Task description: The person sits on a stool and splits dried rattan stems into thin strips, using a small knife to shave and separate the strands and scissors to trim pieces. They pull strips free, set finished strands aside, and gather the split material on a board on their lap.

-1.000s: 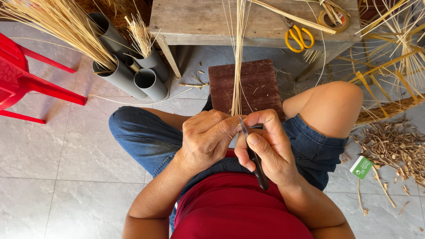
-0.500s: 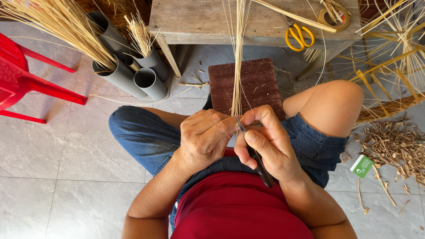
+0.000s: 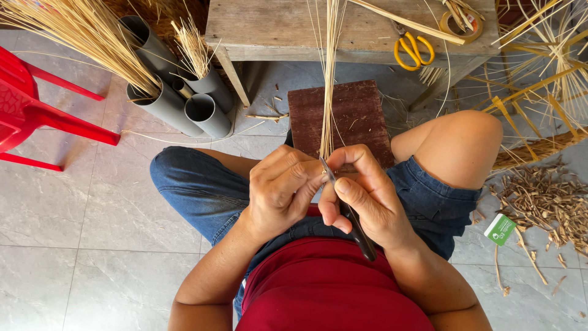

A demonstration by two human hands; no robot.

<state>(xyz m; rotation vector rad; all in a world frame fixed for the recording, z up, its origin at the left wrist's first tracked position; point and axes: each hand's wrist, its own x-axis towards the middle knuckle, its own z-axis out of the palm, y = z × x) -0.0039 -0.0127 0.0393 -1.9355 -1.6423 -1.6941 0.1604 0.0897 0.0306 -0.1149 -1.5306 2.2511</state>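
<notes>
Above the person's lap, the two hands meet around a thin bundle of pale straw stalks (image 3: pixel 329 79) that runs straight away from the grip toward the wooden bench (image 3: pixel 275 27) beyond. The left hand (image 3: pixel 283 190) is curled tightly, its fingers pressed together and pinching the near end of the stalks just where they reach the hands. The right hand (image 3: pixel 367 196) sits touching the left, its fingers wrapped shut around a slim knife (image 3: pixel 349 211) with a dark handle; the thumb lies along the tool, the metal tip pokes up between the two hands right at the stalks' base, and the handle's end sticks out below the hand toward the red shirt. Just beyond the grip, a dark reddish-brown board (image 3: pixel 361 113) lies under the stalks on the floor. Farther out and to the right of the grip, yellow-handled scissors (image 3: pixel 411 50) rest on the bench top. Far out to the left, grey plastic tubes (image 3: pixel 184 104) hold more straw, with a red plastic chair (image 3: pixel 37 116) beyond them. Off to the right of the grip, past the bare knee, a heap of dry trimmings (image 3: pixel 545 199) covers the tiles.
</notes>
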